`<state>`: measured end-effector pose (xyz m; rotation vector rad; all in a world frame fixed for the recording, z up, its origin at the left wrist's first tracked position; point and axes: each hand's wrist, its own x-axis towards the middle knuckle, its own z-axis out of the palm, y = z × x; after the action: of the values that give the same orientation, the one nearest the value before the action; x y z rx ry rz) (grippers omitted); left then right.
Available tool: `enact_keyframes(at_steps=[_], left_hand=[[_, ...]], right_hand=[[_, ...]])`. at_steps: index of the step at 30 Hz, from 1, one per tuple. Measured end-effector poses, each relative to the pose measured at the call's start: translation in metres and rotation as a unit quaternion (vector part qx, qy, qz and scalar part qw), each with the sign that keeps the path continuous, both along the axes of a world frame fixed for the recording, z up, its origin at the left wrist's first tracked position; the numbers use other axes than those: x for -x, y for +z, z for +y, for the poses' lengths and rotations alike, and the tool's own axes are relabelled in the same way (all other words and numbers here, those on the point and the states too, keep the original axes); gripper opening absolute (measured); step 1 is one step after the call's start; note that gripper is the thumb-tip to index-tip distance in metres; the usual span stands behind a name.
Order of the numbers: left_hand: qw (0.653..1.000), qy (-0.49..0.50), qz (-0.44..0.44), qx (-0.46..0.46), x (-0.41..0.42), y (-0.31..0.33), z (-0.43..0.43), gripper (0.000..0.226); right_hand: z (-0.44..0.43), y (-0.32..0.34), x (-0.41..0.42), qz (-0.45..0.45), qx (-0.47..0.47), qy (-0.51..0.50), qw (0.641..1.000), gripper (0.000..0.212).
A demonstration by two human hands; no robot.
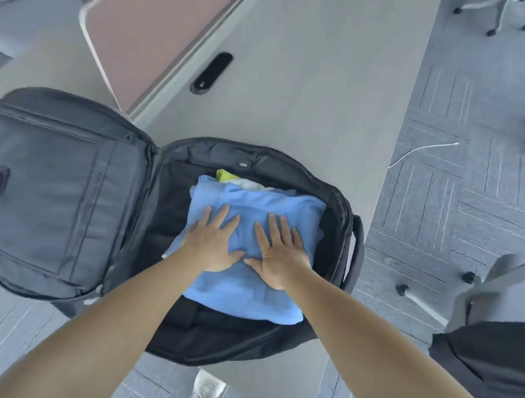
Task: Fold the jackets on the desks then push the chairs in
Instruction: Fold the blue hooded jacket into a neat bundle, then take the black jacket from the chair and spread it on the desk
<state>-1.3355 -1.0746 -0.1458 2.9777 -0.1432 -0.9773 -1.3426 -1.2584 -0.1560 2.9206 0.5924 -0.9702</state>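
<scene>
A folded light-blue garment (254,292) lies in the open main compartment of a black backpack (342,226) on the grey desk (315,84). My left hand (214,242) and my right hand (278,255) press flat on the garment side by side, fingers straight. A yellow-green piece (225,174) and a white piece (250,183) of cloth peek out from under the blue one at the far side. The backpack's flap (51,196) lies spread open to the left.
A brown desk divider (156,25) stands behind the backpack, with a black cable port (212,73) beside it. A grey chair (504,289) draped with dark cloth (490,362) sits at the right. More chair bases (497,16) stand on the carpet beyond. A white cable (425,149) lies on the floor.
</scene>
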Motion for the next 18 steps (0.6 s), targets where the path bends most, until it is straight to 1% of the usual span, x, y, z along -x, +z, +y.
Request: enact_keyframes(at_steps=[2,3,5,6,8,11,13,15,16,18], left_hand=[[0.999,-0.006,0.020,0.033,-0.009,0.025,-0.001,0.053],[0.998,-0.011,0.003,0.059,-0.008,0.038,-0.002,0.046],[0.992,-0.014,-0.040,0.121,-0.003,0.061,-0.009,0.043],[0.986,-0.013,-0.054,0.154,-0.001,0.073,-0.017,0.041],[0.975,-0.029,-0.066,0.209,0.006,0.096,-0.039,0.036],[0.949,-0.114,-0.081,0.284,0.011,0.122,-0.098,0.027],[0.928,-0.175,-0.074,0.321,0.024,0.137,-0.151,0.022],[0.910,-0.239,-0.054,0.334,0.050,0.154,-0.205,0.022],[0.904,-0.264,-0.039,0.335,0.066,0.164,-0.231,0.021],[0.882,-0.311,-0.031,0.352,0.098,0.180,-0.279,0.020]], right_hand=[[0.001,0.024,0.004,-0.008,-0.014,0.006,1.000,0.075],[-0.001,0.041,0.008,-0.017,-0.032,0.004,0.999,0.067],[-0.015,0.077,0.022,-0.057,-0.063,-0.015,0.996,0.048],[-0.027,0.092,0.031,-0.084,-0.075,-0.037,0.993,0.044],[-0.055,0.122,0.053,-0.111,-0.073,-0.106,0.985,0.039],[-0.113,0.159,0.096,-0.138,-0.045,-0.225,0.964,0.030],[-0.157,0.181,0.137,-0.153,-0.035,-0.300,0.941,0.019],[-0.197,0.204,0.188,-0.170,-0.029,-0.387,0.906,0.006],[-0.214,0.215,0.214,-0.183,-0.028,-0.431,0.883,0.005],[-0.244,0.234,0.263,-0.210,-0.040,-0.495,0.842,0.016]])
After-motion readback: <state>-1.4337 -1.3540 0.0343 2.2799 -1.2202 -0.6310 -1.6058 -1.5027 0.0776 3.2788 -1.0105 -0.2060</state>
